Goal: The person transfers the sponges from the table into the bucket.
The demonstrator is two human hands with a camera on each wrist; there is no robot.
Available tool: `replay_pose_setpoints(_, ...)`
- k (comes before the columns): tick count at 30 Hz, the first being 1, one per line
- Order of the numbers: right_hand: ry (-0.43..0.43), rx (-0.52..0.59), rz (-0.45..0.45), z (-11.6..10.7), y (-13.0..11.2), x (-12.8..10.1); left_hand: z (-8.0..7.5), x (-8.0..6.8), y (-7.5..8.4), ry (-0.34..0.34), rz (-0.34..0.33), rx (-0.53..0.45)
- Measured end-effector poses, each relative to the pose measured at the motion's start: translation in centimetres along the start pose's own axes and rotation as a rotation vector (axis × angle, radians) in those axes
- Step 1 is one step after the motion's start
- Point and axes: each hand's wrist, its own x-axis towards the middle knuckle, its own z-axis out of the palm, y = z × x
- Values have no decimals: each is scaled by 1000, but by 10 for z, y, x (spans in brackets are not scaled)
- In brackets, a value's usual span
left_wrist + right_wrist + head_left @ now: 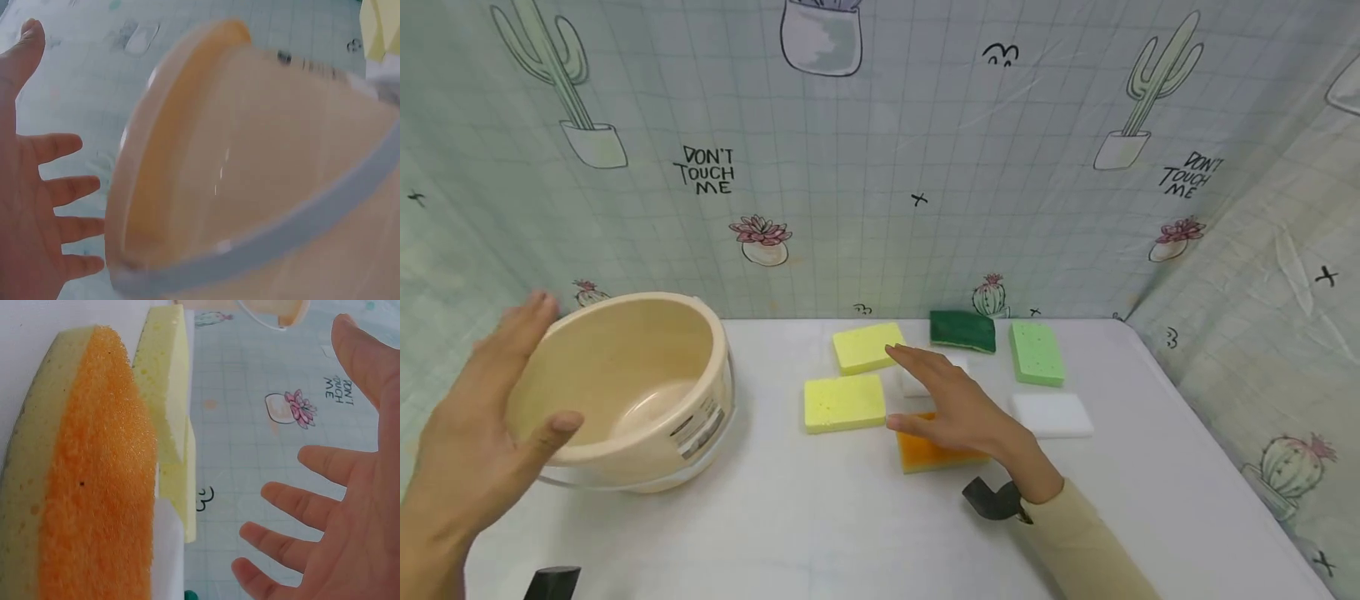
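A beige plastic bucket [625,383] stands tilted on the white table [820,517], its mouth turned toward me; it fills the left wrist view [250,175]. My left hand [505,375] is beside its rim with fingers spread [44,206], and a gap shows between palm and bucket. My right hand [925,392] hovers flat over an orange sponge [928,454], fingers straight and holding nothing. In the right wrist view the orange sponge [94,475] lies left of the spread right hand [325,512].
Around the right hand lie two yellow sponges [844,402] [867,346], a dark green one [962,330], a light green one [1036,353] and two white ones [1051,414] [917,385]. A cactus-print sheet [880,167] backs the table.
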Motion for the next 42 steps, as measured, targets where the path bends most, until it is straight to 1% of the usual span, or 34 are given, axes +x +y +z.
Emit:
replay_pose_setpoints(4,-23,41,19,3,-1,9,-10,-4,-21,98,-137,53)
replay_pose_setpoints(6,-34,59,32,5,-1,12,-13,-7,-29,117,-225,89)
replay_pose_setpoints(8,-44,73,43,7,-1,16,-14,-10,-38,114,-311,110)
replay_pose_setpoints(9,-50,78,50,9,0,17,-13,-11,-43,114,-343,107)
replay_pose_setpoints(11,-61,91,63,12,1,20,-10,-14,-52,123,-386,36)
replay_pose_setpoints(12,-67,97,70,14,2,21,-9,-16,-57,134,-405,-16)
replay_pose_setpoints(15,-82,107,85,20,4,25,-4,-21,-72,177,-433,-182)
replay_pose_setpoints(17,-92,109,94,24,6,28,-1,-25,-80,187,-431,-282)
replay_pose_setpoints(18,-97,105,98,25,6,29,0,-28,-84,193,-418,-338)
replay_pose_setpoints(20,-104,103,99,29,7,30,1,-32,-92,183,-359,-511)
replay_pose_setpoints(23,-109,91,97,34,9,32,3,-35,-97,139,-286,-770)
replay_pose_setpoints(24,-108,86,84,36,9,32,4,-36,-97,134,-283,-843)
replay_pose_setpoints(25,-109,87,72,38,9,33,5,-36,-97,127,-288,-888)
replay_pose_setpoints(27,-109,76,49,41,10,34,6,-35,-93,122,-305,-908)
replay_pose_setpoints(28,-111,72,40,42,10,34,7,-35,-90,131,-325,-905)
replay_pose_setpoints(29,-113,60,33,43,11,35,7,-35,-88,126,-317,-921)
replay_pose_setpoints(30,-113,50,30,44,11,35,8,-34,-86,132,-340,-919)
replay_pose_setpoints(31,-113,38,33,45,12,35,9,-34,-85,125,-343,-925)
replay_pose_setpoints(34,-101,0,29,47,14,35,11,-33,-86,90,-314,-984)
replay_pose_setpoints(35,-93,-5,21,47,15,34,12,-33,-88,70,-293,-1023)
replay_pose_setpoints(36,-87,-10,14,48,16,34,13,-33,-88,61,-292,-1032)
replay_pose_setpoints(38,-81,-20,2,49,18,34,14,-33,-91,33,-250,-1062)
replay_pose_setpoints(40,-82,-29,-4,50,20,34,15,-33,-93,16,-229,-1072)
replay_pose_setpoints(41,-86,-31,-6,51,21,34,16,-34,-94,9,-230,-1064)
replay_pose_setpoints(42,-94,-38,-2,51,22,34,16,-34,-93,6,-240,-1027)
